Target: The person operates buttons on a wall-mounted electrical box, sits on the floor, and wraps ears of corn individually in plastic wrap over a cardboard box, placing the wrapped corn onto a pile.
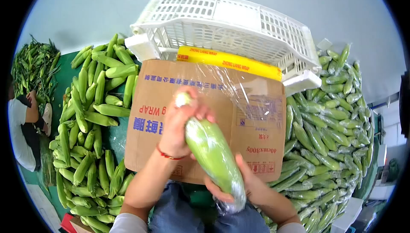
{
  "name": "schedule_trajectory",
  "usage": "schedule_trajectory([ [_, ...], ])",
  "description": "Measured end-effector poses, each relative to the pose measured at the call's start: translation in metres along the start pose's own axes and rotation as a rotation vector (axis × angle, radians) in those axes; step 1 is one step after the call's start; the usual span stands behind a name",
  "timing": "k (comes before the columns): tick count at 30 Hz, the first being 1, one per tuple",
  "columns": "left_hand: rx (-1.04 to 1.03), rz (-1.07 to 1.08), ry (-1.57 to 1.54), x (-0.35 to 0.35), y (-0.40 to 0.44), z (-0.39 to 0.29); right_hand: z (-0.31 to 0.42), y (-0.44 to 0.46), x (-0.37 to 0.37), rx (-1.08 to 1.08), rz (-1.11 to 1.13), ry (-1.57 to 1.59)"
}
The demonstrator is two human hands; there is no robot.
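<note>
An ear of corn (pixel 210 149) in its green husk lies slanted between my two hands, over the near part of the cardboard box. Clear plastic wrap covers the husk and bunches at the lower end. My left hand (pixel 178 124), with a red cord at the wrist, is closed round the upper end, where the pale cut stem (pixel 183 99) shows. Lower down, my right hand (pixel 245 182) grips the ear from the side, its fingers partly hidden behind it.
The printed cardboard box (pixel 205 92) carries a yellow wrap roll (pixel 230 62) along its far edge, before a white plastic crate (pixel 235 15). Unwrapped corn (pixel 92 164) is piled left, wrapped corn (pixel 329 147) right. A person (pixel 27 126) sits far left near husks (pixel 34 66).
</note>
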State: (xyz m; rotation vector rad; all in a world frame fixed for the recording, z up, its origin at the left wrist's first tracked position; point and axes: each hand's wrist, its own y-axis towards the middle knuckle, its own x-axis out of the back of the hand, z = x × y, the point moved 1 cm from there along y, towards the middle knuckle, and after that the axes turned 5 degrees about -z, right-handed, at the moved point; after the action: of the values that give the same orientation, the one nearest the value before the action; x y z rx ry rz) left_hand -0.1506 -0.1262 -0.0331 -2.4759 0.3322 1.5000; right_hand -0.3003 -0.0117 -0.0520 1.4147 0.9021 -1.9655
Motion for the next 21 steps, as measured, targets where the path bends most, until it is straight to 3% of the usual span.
schedule_trajectory([
  [2,-0.106,-0.231,0.213,0.008,0.003,-0.005,0.027,-0.017,0.007,0.001,-0.449,-0.589],
  [5,-0.228,-0.521,0.32,0.023,-0.016,0.005,0.047,-0.027,-0.008,0.589,-0.677,-2.004],
  [7,-0.253,-0.618,0.215,0.037,-0.027,0.008,0.064,-0.043,-0.034,0.859,-0.65,-2.162],
  [9,0.076,-0.503,0.303,0.07,-0.056,0.02,0.079,-0.068,-0.05,1.222,-0.541,-2.24],
  [10,0.179,-0.625,0.359,0.046,-0.067,0.03,0.082,-0.065,-0.055,1.303,-0.461,-1.932],
  [11,0.435,-0.477,0.496,0.046,-0.082,0.03,0.085,-0.062,-0.059,1.381,-0.356,-1.626],
  [13,0.646,-0.391,0.414,0.051,-0.099,0.037,0.077,-0.051,-0.048,1.296,-0.14,-0.709],
  [14,0.605,-0.307,0.578,0.047,-0.103,0.032,0.08,-0.059,-0.046,1.305,-0.107,-0.636],
  [15,0.423,-0.125,0.915,0.041,-0.101,0.029,0.085,-0.068,-0.044,1.306,-0.065,-0.554],
  [17,-0.329,0.511,1.523,0.005,-0.098,0.02,0.093,-0.083,-0.038,1.375,-0.088,-0.393],
  [19,-0.465,0.724,1.58,-0.003,-0.077,0.028,0.104,-0.093,-0.033,1.506,-0.217,-0.239],
  [20,-0.341,0.782,1.645,-0.013,-0.061,0.041,0.088,-0.082,-0.028,1.616,-0.336,-0.211],
  [21,-0.317,0.801,1.691,-0.034,-0.045,0.058,0.065,-0.064,-0.018,1.49,-0.448,-0.263],
])
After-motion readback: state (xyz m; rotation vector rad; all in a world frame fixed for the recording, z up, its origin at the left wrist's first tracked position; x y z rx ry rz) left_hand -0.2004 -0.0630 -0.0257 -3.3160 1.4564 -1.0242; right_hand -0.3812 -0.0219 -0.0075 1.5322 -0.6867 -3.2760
